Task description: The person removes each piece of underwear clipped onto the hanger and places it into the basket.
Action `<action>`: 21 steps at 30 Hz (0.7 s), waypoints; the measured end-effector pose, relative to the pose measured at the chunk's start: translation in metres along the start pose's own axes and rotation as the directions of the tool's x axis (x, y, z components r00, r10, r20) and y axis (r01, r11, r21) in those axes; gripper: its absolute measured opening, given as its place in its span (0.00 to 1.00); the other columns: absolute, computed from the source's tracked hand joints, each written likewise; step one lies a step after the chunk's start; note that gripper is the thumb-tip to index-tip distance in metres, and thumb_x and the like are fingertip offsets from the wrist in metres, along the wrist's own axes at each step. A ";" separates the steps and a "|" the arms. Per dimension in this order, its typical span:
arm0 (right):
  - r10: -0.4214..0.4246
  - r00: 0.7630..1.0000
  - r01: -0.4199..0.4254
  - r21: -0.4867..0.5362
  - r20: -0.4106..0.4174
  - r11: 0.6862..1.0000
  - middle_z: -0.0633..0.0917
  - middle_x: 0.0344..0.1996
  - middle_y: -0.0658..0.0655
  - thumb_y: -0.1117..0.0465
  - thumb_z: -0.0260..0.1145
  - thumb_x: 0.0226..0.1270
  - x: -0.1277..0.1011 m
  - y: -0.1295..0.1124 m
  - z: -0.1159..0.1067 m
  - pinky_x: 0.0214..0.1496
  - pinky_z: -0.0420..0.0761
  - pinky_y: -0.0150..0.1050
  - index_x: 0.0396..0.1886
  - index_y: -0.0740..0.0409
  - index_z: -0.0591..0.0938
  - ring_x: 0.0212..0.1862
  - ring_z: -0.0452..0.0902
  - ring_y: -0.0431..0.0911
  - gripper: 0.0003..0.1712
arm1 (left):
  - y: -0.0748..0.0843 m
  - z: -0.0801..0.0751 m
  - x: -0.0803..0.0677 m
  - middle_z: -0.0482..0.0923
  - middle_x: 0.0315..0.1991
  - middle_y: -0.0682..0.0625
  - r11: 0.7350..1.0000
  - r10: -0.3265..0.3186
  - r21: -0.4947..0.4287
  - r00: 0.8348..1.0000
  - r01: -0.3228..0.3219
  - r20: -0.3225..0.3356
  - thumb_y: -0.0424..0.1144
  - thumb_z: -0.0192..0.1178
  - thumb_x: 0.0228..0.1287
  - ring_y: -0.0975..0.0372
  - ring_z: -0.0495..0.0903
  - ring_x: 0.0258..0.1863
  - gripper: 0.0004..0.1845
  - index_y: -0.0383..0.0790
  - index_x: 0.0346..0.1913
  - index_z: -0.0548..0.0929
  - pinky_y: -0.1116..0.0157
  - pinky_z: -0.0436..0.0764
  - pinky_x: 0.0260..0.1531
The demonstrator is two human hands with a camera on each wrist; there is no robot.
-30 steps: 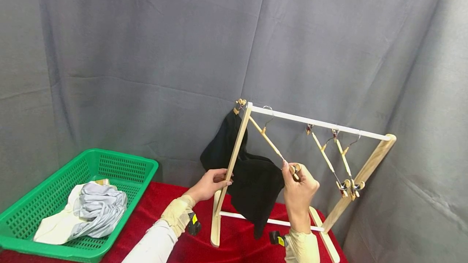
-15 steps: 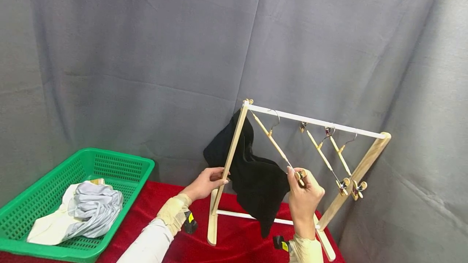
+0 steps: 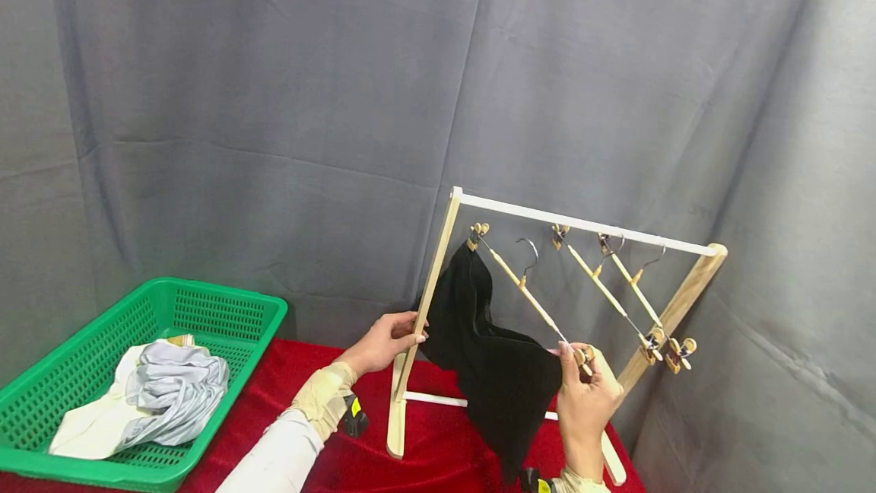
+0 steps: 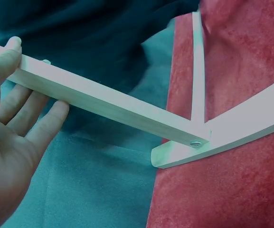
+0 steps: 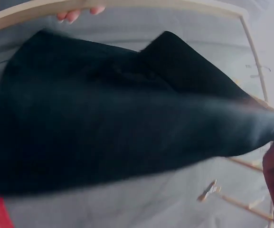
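A wooden clip hanger [image 3: 522, 286] slants beside the rack, its metal hook below the white top rail [image 3: 582, 225] in the head view. My right hand [image 3: 590, 405] pinches the hanger's near end at the clip. From its two clips hangs a black garment [image 3: 506, 375], folded over itself, which fills much of the right wrist view. My left hand [image 3: 385, 345] holds the rack's left wooden post [image 3: 435, 276]. In the left wrist view, the thumb lies over the post [image 4: 113, 104] and the other fingers are beneath it.
Two bare clip hangers, a left one [image 3: 594, 278] and a right one [image 3: 631, 280], hang further right on the rail. A green basket [image 3: 229, 295] at left holds a grey cloth [image 3: 181, 390] and a cream cloth [image 3: 96, 424]. Grey curtain [image 3: 274, 97] stands behind the red-covered table [image 3: 369, 470].
The hanger with the black garment has moved right and down, toward me, and its hook has come off the rail. My left hand keeps its hold on the post.
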State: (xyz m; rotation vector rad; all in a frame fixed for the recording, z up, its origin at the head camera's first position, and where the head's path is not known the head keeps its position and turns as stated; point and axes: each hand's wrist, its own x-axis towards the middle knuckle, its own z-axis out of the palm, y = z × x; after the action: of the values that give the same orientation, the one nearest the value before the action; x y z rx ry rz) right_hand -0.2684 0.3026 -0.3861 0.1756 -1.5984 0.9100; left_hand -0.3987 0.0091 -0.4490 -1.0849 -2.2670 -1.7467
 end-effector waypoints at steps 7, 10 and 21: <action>0.065 0.996 -0.055 -0.159 0.056 0.986 0.85 0.24 0.55 0.68 0.69 0.68 -0.017 0.023 -0.017 0.25 0.64 0.26 0.35 0.66 0.82 0.21 0.64 0.30 0.04 | 0.000 0.000 -0.003 0.85 0.52 0.37 0.999 0.003 0.039 1.000 -0.002 -0.019 0.33 0.61 0.73 0.48 0.84 0.54 0.16 0.28 0.59 0.80 0.51 0.81 0.57; 0.116 0.992 -0.105 -0.170 0.057 0.980 0.86 0.26 0.45 0.67 0.68 0.70 -0.023 0.033 -0.023 0.28 0.66 0.26 0.36 0.66 0.82 0.24 0.66 0.30 0.05 | 0.000 0.001 -0.004 0.85 0.51 0.37 0.999 0.006 0.033 1.000 -0.005 -0.018 0.34 0.61 0.73 0.47 0.84 0.54 0.16 0.30 0.58 0.80 0.50 0.81 0.57; 0.183 0.981 -0.184 0.003 0.066 0.983 0.89 0.32 0.38 0.73 0.61 0.73 -0.026 0.042 -0.048 0.34 0.70 0.21 0.36 0.73 0.80 0.33 0.78 0.27 0.06 | -0.001 -0.002 -0.001 0.85 0.51 0.37 1.000 -0.002 0.009 1.000 0.002 -0.006 0.33 0.60 0.73 0.47 0.84 0.54 0.15 0.31 0.58 0.80 0.54 0.83 0.55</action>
State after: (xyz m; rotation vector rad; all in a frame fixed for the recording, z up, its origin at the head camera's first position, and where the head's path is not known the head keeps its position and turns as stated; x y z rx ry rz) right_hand -0.2489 0.3523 -0.4302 0.0648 -1.6921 1.0629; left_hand -0.3991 0.0064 -0.4502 -1.0752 -2.2706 -1.7369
